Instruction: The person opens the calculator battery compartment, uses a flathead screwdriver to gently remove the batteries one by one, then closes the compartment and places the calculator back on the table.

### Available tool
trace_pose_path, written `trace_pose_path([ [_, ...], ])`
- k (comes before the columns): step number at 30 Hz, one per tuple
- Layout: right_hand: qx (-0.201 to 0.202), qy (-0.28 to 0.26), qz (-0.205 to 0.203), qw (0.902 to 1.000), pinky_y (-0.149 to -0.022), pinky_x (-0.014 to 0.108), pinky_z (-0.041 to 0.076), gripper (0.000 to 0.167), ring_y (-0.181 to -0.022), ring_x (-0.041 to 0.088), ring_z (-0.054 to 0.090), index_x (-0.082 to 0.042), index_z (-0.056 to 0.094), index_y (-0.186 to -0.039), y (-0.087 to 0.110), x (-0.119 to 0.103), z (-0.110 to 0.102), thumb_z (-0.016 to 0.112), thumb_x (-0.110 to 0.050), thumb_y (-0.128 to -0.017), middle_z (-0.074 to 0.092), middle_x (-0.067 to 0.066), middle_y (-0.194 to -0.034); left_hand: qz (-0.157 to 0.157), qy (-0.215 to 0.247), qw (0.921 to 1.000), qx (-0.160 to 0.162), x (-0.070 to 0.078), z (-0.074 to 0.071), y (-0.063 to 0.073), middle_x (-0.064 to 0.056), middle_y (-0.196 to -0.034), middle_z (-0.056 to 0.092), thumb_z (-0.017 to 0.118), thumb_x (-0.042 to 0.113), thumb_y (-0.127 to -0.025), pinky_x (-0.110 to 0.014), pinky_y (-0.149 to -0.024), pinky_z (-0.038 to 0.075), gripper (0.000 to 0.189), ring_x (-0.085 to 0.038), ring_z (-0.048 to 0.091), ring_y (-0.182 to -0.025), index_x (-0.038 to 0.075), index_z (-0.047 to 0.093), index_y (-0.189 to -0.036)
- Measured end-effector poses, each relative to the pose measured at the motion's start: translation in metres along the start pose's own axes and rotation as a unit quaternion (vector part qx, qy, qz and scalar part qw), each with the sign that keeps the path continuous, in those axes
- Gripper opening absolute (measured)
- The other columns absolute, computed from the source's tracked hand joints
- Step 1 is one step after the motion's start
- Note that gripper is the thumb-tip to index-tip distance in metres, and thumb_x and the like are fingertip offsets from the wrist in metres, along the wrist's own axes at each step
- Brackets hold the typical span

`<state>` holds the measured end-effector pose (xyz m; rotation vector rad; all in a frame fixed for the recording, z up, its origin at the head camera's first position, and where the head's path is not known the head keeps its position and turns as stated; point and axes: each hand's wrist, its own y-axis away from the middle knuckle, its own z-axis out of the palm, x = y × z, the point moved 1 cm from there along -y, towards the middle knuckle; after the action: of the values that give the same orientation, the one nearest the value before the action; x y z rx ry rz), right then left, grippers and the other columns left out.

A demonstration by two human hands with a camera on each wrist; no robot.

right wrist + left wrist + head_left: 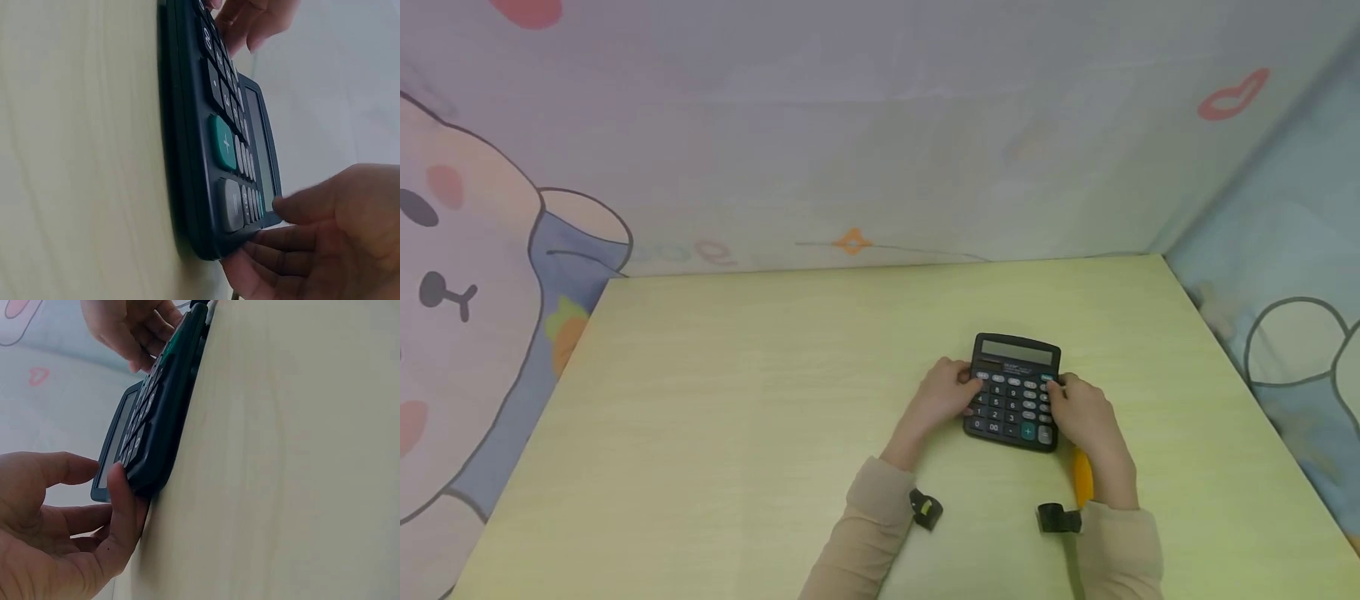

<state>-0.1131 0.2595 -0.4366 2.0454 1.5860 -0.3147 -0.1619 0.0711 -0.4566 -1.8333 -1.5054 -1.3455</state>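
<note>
A black desk calculator (1012, 392) with a grey display and a green plus key faces up at the right of the table. My left hand (946, 390) grips its left edge, thumb over the keys and fingers at the side. At the opposite edge, my right hand (1081, 410) holds it, the thumb on top by the key column. In the left wrist view, the calculator (156, 419) sits close over the tabletop with fingertips under its edge. The right wrist view has the right hand's fingers (284, 250) tucked beneath the near corner of the calculator (212, 144).
A yellow-orange object (1082, 477) lies partly hidden beside the right forearm. The pale wooden table (700, 433) stretches left, backed by a printed cloth (850, 150) with cartoon figures. Small black devices (1058, 518) sit at both wrists.
</note>
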Motion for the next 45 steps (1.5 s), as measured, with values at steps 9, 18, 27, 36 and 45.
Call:
trace_pose_path([
  [9,0.016,-0.002,-0.019,0.9997,-0.074,0.047,0.050,0.038,-0.085,0.036,0.057,0.020,0.047,-0.122,-0.001,0.002,0.000,0.039,0.000,-0.091,0.060,0.034,-0.108,0.013,-0.019,0.9997,-0.004,0.000,0.002,-0.001,-0.008,-0.098,0.048,0.056,0.014,-0.093,-0.016,-0.052,0.051,0.042,-0.009,0.054,-0.064,-0.004,0.054,-0.131],
  [18,0.025,-0.005,-0.022,0.9994,-0.069,0.042,0.050,0.035,-0.081,0.034,0.057,0.019,0.049,-0.120,0.001,0.000,0.001,0.042,0.000,-0.091,0.061,0.030,-0.101,0.016,-0.050,0.9985,0.015,0.000,0.000,0.002,-0.008,-0.098,0.049,0.055,0.016,-0.092,-0.018,-0.058,0.045,0.043,-0.012,0.052,-0.074,-0.002,0.054,-0.131],
  [27,0.020,-0.025,-0.011,0.9994,-0.064,0.033,0.048,0.034,-0.082,0.031,0.058,0.015,0.050,-0.121,-0.002,-0.004,0.006,0.042,-0.003,-0.094,0.062,0.028,-0.103,-0.018,0.000,0.9996,0.020,-0.003,-0.003,0.006,-0.014,-0.100,0.064,0.054,0.015,-0.092,-0.021,-0.058,0.052,0.045,-0.013,0.059,-0.068,-0.001,0.051,-0.134],
  [36,0.031,-0.025,-0.023,0.9989,-0.059,0.031,0.047,0.033,-0.076,0.028,0.058,0.015,0.049,-0.122,0.003,-0.013,-0.001,0.042,-0.004,-0.096,0.063,0.027,-0.099,-0.027,0.018,0.9992,0.022,-0.002,-0.005,0.008,-0.015,-0.101,0.068,0.053,0.015,-0.093,-0.023,-0.061,0.053,0.047,-0.013,0.062,-0.070,0.003,0.049,-0.138],
  [45,0.011,-0.030,-0.020,0.9993,-0.058,0.030,0.046,0.036,-0.076,0.028,0.057,0.015,0.047,-0.125,0.003,-0.014,0.000,0.040,-0.009,-0.099,0.062,0.028,-0.103,-0.036,0.027,0.9989,0.006,-0.002,-0.010,0.012,-0.018,-0.107,0.065,0.051,0.002,-0.089,-0.023,-0.064,0.054,0.053,-0.015,0.062,-0.071,0.003,0.044,-0.142],
])
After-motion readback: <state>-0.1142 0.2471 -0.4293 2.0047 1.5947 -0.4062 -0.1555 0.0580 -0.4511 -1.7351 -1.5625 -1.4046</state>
